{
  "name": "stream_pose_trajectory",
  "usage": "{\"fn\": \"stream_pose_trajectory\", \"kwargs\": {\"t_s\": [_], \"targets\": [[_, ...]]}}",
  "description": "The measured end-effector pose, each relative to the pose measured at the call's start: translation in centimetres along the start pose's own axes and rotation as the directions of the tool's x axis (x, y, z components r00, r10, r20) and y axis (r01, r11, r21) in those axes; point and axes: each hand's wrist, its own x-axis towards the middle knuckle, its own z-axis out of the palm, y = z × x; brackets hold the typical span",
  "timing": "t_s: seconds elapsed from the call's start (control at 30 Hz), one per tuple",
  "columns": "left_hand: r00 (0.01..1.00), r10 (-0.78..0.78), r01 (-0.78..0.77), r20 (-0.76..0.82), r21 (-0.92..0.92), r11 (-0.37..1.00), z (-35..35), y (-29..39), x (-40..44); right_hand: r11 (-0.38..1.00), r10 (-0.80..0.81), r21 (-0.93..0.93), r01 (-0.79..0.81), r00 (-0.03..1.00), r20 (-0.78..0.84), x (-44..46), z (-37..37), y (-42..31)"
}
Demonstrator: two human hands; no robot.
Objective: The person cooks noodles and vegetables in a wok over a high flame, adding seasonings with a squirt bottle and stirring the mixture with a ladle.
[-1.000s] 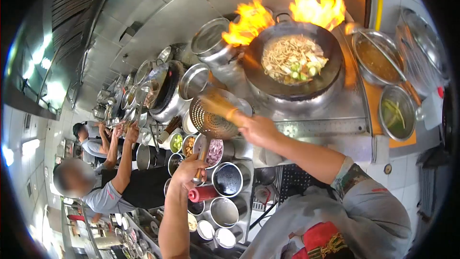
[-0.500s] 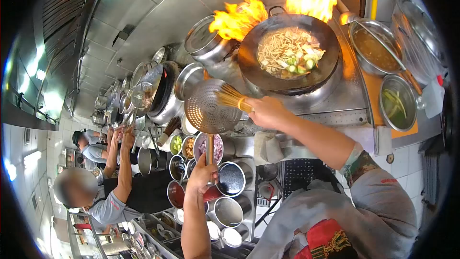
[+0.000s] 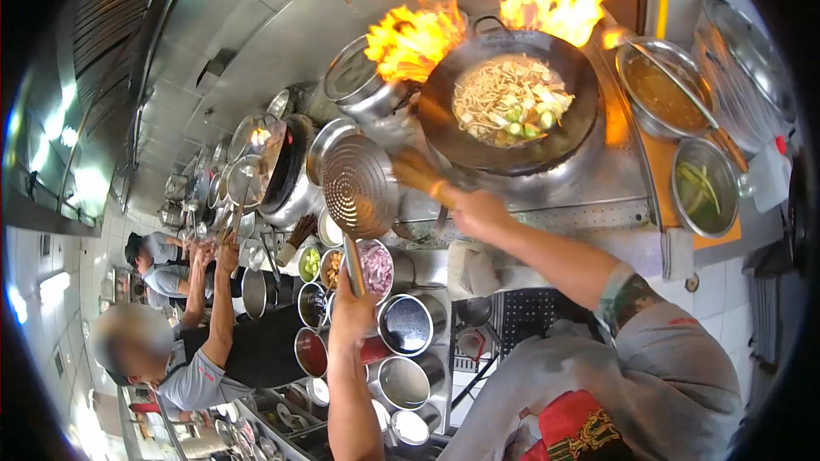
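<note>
My left hand is wrapped round the handle of a perforated metal strainer, its bowl raised above the counter. In my right hand is a bundled bamboo wok brush, blurred by motion, with its bristle tips close to the strainer's right rim. Whether they touch I cannot tell. Beyond my right hand, a large wok sits on the burner, holding noodles with pale pieces and green vegetable slices. Tall flames rise behind the wok.
Metal pots of ingredients and sauces crowd the counter near my left hand. On the right stand a bowl of brown broth with a ladle across it and a bowl of green strips. A co-worker works at a neighbouring wok.
The strainer has shifted left and its handle leans more. The brush has moved from over the strainer to its right edge, my right hand going slightly right and down.
</note>
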Motion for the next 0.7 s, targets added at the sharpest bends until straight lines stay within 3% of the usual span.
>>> {"fn": "stream_pose_trajectory", "kwargs": {"t_s": [0.03, 0.07, 0.1, 0.17, 0.27, 0.3, 0.4, 0.47, 0.53, 0.6, 0.63, 0.7], "targets": [[0.999, 0.047, -0.047, -0.019, 0.008, 0.999, -0.7, -0.9, 0.4, 0.998, 0.040, -0.046, -0.041, 0.999, -0.034, 0.7, 0.1, 0.9], [0.997, 0.079, -0.078, -0.028, 0.036, 0.996, -1.2, -1.6, 0.4, 0.999, -0.024, 0.026, 0.026, 0.997, -0.077, 0.6, 1.4, 1.2], [0.999, 0.003, -0.001, -0.040, 0.035, 0.999, -0.5, -0.6, 0.0, 0.992, -0.067, 0.101, 0.079, 0.991, -0.118, -0.8, 2.8, 0.7], [0.999, 0.034, -0.032, -0.040, 0.055, 0.998, 0.4, -0.2, 0.2, 0.968, -0.212, 0.087, 0.236, 0.952, -0.220, -2.9, 3.6, -1.4], [0.998, 0.034, -0.033, -0.059, 0.022, 0.999, 0.3, 0.2, -0.3, 0.989, -0.112, 0.113, 0.100, 0.989, 0.101, -1.1, 4.1, 1.2], [0.995, 0.050, -0.049, -0.083, 0.009, 0.999, -0.3, -0.7, 0.0, 1.000, 0.014, -0.020, -0.013, 0.998, 0.067, -1.5, 0.0, 0.3], [0.992, 0.063, -0.068, -0.112, -0.040, 0.997, -1.7, -3.2, 1.4, 0.999, -0.041, -0.035, 0.040, 0.999, -0.022, -2.6, -1.3, 1.2], [0.992, 0.041, -0.050, -0.123, -0.071, 0.996, -0.9, -3.2, 1.6, 0.916, -0.358, 0.113, 0.385, 0.911, -0.205, -4.3, 1.1, -0.3], [0.995, 0.041, -0.048, -0.096, -0.074, 0.996, -0.4, -2.3, 1.2, 0.941, -0.324, 0.099, 0.324, 0.946, -0.015, -4.0, 1.0, -1.0], [0.991, 0.084, -0.088, -0.102, -0.032, 0.996, -0.4, -2.7, 0.7, 0.998, -0.014, -0.053, 0.015, 1.000, 0.016, 0.1, -0.2, 1.2], [0.995, 0.066, -0.074, -0.071, -0.121, 0.990, -0.9, -3.6, 0.9, 0.993, 0.065, -0.100, -0.066, 0.998, -0.018, 1.4, -0.9, 2.4], [0.998, -0.006, -0.006, -0.059, -0.201, 0.980, -0.9, -4.8, 1.2, 0.995, -0.103, -0.002, 0.103, 0.992, -0.072, -2.2, -2.8, -1.3]]}}
